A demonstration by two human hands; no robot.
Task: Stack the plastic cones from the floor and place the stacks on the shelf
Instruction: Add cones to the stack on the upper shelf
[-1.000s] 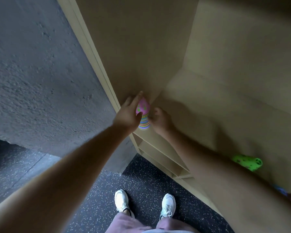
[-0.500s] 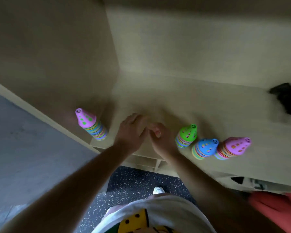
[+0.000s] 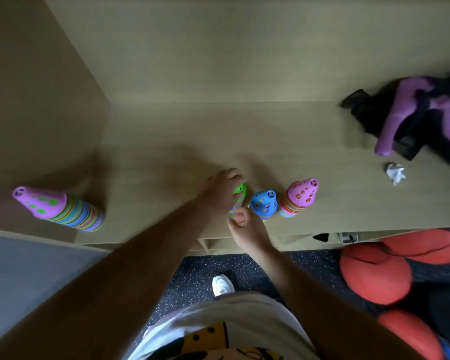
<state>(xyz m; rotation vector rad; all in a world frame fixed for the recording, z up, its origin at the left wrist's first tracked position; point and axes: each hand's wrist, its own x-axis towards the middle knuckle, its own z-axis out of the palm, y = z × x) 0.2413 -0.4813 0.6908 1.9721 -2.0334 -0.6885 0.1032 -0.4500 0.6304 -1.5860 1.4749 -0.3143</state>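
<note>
Several stacks of coloured plastic cones stand on the wooden shelf [image 3: 166,141]. A tall purple-topped stack [image 3: 55,209] leans at the far left. At the centre are a green-topped stack [image 3: 240,190], a blue-topped stack [image 3: 264,203] and a pink-topped stack [image 3: 300,197] in a row. My left hand [image 3: 222,192] curls over the green-topped stack from the left and covers most of it. My right hand [image 3: 247,229] is just in front of that stack's base, fingers loosely curled. Whether it touches the stack is unclear.
A purple and black bag [image 3: 413,113] lies at the shelf's right end, with a crumpled white paper [image 3: 395,172] in front of it. Orange-red cushions [image 3: 374,276] sit on the dark speckled floor [image 3: 198,271] at the right. The cabinet's side wall [image 3: 37,100] closes the left.
The view swung right from the shelf's left corner. Both hands left the purple-topped stack there and moved right; my left hand now closes over the green-topped stack.
</note>
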